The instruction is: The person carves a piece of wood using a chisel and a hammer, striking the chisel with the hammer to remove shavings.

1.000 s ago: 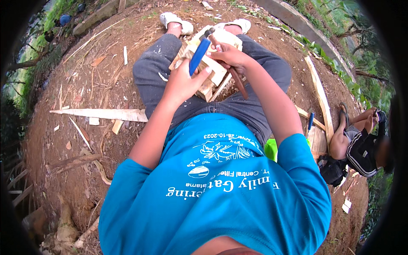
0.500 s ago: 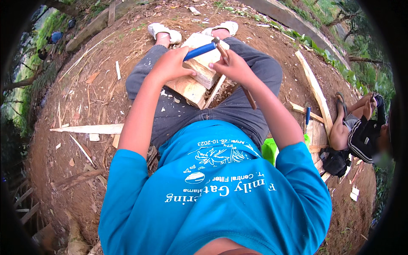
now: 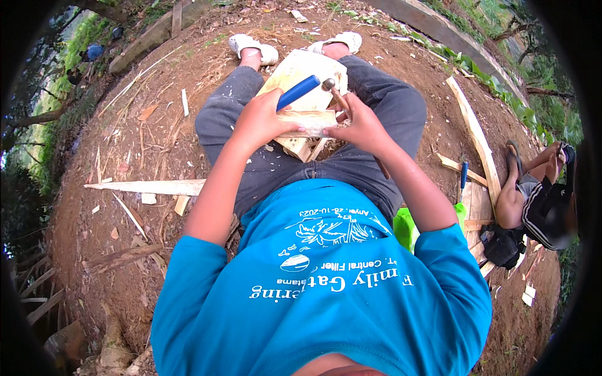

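Note:
Between my two hands a small wooden block (image 3: 308, 119) is held crosswise above my lap. My left hand (image 3: 258, 118) is closed on its left end and also keeps a tool with a blue handle (image 3: 298, 93), whose blade I cannot make out. At the block's right end, my right hand (image 3: 359, 125) is closed, pinching the corner. A hammer (image 3: 330, 85) with a rounded metal head is in that hand too, its brown handle running back under the wrist. Beneath the block, a thick pale piece of wood (image 3: 307, 67) lies between my legs.
Wood chips and long offcuts (image 3: 147, 187) litter the brown soil. To the right are a long split plank (image 3: 471, 135), another blue-handled tool (image 3: 464, 174), a bright green bag (image 3: 406, 229), a black bag (image 3: 501, 245) and a seated person (image 3: 544, 207).
The block has been lifted and turned, so a long narrow side now faces me. The hammer's head has swung, showing its rounded end. The whole view has shifted slightly.

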The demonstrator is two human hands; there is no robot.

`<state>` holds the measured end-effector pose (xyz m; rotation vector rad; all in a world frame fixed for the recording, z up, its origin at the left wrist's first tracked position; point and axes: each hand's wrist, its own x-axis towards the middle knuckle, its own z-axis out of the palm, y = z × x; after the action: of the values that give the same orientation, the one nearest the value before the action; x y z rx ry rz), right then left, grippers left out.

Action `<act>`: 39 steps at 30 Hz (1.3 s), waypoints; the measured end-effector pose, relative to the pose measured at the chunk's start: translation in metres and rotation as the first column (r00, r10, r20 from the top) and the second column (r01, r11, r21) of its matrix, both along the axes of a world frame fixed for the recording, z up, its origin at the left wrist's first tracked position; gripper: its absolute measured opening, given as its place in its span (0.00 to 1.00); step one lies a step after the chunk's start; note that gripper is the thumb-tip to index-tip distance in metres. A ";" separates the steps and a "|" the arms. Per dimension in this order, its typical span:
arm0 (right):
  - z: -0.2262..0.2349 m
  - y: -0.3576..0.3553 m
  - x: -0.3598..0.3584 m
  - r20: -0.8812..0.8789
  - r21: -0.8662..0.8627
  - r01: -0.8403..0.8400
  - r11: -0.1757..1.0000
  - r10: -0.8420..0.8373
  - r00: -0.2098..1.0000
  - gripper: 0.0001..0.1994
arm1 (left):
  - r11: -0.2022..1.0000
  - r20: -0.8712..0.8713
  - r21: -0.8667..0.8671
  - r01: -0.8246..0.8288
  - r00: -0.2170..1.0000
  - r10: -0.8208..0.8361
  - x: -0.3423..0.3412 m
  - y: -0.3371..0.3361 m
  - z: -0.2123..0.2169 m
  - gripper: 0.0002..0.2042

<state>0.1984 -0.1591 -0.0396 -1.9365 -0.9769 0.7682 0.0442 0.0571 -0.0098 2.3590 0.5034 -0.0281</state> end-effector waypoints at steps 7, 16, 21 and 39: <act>-0.003 -0.007 -0.010 -0.059 0.043 0.010 0.999 -0.008 0.998 0.27 | 1.000 -0.036 0.019 -0.004 0.999 0.004 -0.004 -0.005 0.010 0.30; -0.017 -0.015 -0.004 -0.135 0.170 0.011 0.985 0.012 0.991 0.28 | 0.978 0.199 -0.137 -0.160 0.962 0.186 0.008 -0.010 0.019 0.24; -0.006 -0.013 0.011 -0.051 0.105 -0.083 0.991 0.089 0.995 0.23 | 0.971 0.017 0.070 -0.226 0.974 0.226 -0.024 0.012 0.017 0.25; -0.019 0.036 0.103 0.000 -0.112 -0.318 0.942 0.320 0.948 0.22 | 0.795 -0.184 -0.278 -0.539 0.842 0.507 -0.061 0.026 -0.057 0.23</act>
<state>0.3009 -0.1232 -0.0591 -1.9040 -1.3045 1.0067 -0.0165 0.0829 -0.0667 1.8368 1.1065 0.0272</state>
